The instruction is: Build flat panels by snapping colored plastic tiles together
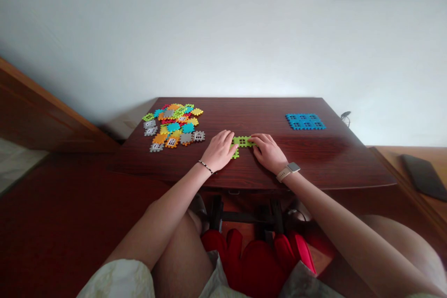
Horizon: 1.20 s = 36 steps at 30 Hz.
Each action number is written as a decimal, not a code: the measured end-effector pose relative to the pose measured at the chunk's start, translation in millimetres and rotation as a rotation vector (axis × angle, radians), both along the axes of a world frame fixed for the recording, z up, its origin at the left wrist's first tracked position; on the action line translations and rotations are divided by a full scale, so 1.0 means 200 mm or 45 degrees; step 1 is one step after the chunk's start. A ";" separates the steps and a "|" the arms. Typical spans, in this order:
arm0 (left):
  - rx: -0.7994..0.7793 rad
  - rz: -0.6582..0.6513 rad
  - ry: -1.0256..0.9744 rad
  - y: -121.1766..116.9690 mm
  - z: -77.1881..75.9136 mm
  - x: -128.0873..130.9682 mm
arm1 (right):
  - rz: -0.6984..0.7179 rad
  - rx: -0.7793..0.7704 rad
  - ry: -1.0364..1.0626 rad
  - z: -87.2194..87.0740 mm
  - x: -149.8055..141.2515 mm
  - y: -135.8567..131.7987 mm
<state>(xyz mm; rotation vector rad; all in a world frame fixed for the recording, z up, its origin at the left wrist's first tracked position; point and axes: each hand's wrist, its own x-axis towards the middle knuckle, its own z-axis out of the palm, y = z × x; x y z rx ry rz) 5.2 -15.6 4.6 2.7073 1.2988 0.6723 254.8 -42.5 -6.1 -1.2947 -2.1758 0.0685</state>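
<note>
Two joined lime-green waffle-shaped plastic tiles (242, 142) lie on the dark reddish wooden table (279, 111), with a further green piece (235, 154) showing below them. My left hand (219, 151) grips their left end, and my right hand (267, 152) presses on their right end. Part of the green pieces is hidden under my fingers. To the left lies a loose heap of multicoloured tiles (172, 125), apart from both hands. At the table's right sits a flat blue square of joined tiles (305, 121).
A dark tablet (424, 177) lies on a lighter wooden surface (391, 158) to the right. A small dark cable (345, 118) hangs at the table's far right corner. Behind the table stands a white wall (223, 32). Red objects (254, 265) sit below the table edge.
</note>
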 end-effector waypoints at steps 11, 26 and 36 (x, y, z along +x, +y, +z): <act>-0.020 0.187 0.076 0.04 -0.09 0.24 | 0.004 -0.002 -0.012 -0.02 0.01 0.01; -0.093 0.234 0.108 0.01 -0.09 0.31 | -0.086 -0.007 0.212 -0.01 0.05 0.05; -0.111 0.265 0.089 0.01 -0.03 0.30 | 0.063 -0.024 0.371 0.26 -0.27 0.34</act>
